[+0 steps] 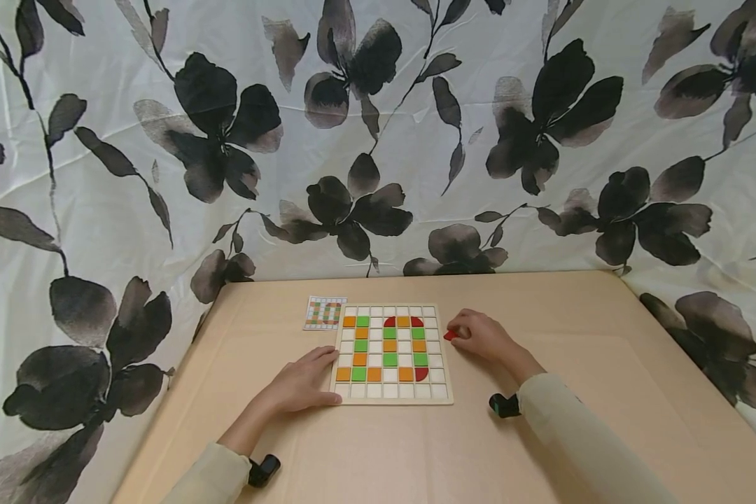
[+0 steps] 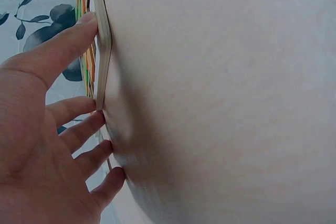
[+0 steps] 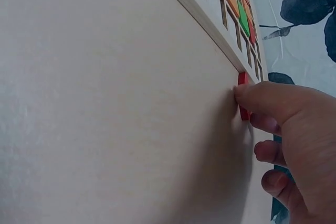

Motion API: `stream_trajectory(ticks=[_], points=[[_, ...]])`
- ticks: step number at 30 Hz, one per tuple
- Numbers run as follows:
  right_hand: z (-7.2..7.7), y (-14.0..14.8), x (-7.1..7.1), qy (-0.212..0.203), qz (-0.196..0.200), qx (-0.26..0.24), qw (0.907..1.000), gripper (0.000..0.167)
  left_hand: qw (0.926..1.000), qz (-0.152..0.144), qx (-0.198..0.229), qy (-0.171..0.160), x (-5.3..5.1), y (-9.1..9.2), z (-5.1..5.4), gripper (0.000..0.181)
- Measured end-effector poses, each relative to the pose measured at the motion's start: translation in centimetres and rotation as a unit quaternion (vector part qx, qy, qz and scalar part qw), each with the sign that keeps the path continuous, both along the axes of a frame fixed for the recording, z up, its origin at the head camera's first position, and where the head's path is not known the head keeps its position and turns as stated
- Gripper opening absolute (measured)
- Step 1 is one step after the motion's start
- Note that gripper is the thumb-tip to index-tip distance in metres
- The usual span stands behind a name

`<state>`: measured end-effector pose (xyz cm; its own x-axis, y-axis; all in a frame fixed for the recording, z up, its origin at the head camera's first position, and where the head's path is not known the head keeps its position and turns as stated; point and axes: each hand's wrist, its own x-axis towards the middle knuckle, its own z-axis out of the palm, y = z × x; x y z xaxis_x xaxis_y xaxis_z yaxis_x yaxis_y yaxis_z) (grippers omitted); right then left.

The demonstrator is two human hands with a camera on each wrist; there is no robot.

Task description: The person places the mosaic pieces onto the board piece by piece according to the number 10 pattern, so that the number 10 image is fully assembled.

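Observation:
A square wooden grid board (image 1: 395,402) lies on the table, with orange, green and red tiles set in some of its white cells. The red tiles have rounded corners. At its left edge rests my left hand (image 1: 306,381), fingers extended; the left wrist view shows thumb and fingertips touching the rim. Just off the board's right edge, my right hand (image 1: 484,339) pinches a red tile (image 1: 450,336) between thumb and index finger. In the right wrist view this red tile (image 3: 243,109) stands close to the board's side, its far face partly hidden by the fingers.
A small card (image 1: 313,316) printed with a coloured grid pattern lies at the board's upper left, partly hidden by the board's corner. The light wooden table (image 1: 390,455) extends back to a white cloth (image 1: 441,210) with dark flowers. Black wrist cameras sit under both sleeves.

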<state>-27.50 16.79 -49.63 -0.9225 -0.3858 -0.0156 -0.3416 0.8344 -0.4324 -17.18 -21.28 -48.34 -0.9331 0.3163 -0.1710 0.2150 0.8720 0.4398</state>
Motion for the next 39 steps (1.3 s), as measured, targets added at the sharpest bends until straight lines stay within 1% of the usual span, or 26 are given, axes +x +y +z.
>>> stream_trajectory(ticks=[5,9,15,18,22,29,36,39], points=[[0.0,-0.2,0.0,0.003,-0.005,0.013,0.9999,0.023,1.0000,0.000,-0.005,0.001,-0.1,0.1,0.0,0.087],[0.1,-0.3,0.0,0.008,-0.014,0.023,0.9996,0.022,1.0000,0.001,-0.004,0.002,-0.1,0.1,0.0,0.087],[0.2,-0.2,0.5,0.028,-0.019,0.029,0.9990,0.022,1.0000,0.001,-0.004,0.001,-0.1,0.1,0.1,0.087],[0.2,-0.2,0.7,0.027,-0.023,0.019,0.9992,0.023,1.0000,0.002,-0.005,-0.001,-0.1,0.1,0.2,0.087],[0.4,-0.6,1.1,0.015,-0.032,-0.005,0.9994,0.024,1.0000,0.004,-0.003,-0.001,-0.2,0.1,0.2,0.087],[0.5,-1.6,2.1,0.039,-0.011,-0.021,0.9989,0.019,1.0000,0.002,-0.004,-0.001,-0.2,0.1,0.1,0.087],[0.5,-3.2,2.8,0.010,-0.018,-0.033,0.9992,0.022,1.0000,0.000,-0.003,-0.001,-0.1,0.1,0.3,0.086],[0.5,-3.9,3.2,0.012,-0.010,-0.034,0.9993,0.022,1.0000,-0.001,-0.002,-0.001,-0.1,0.1,0.4,0.086]])
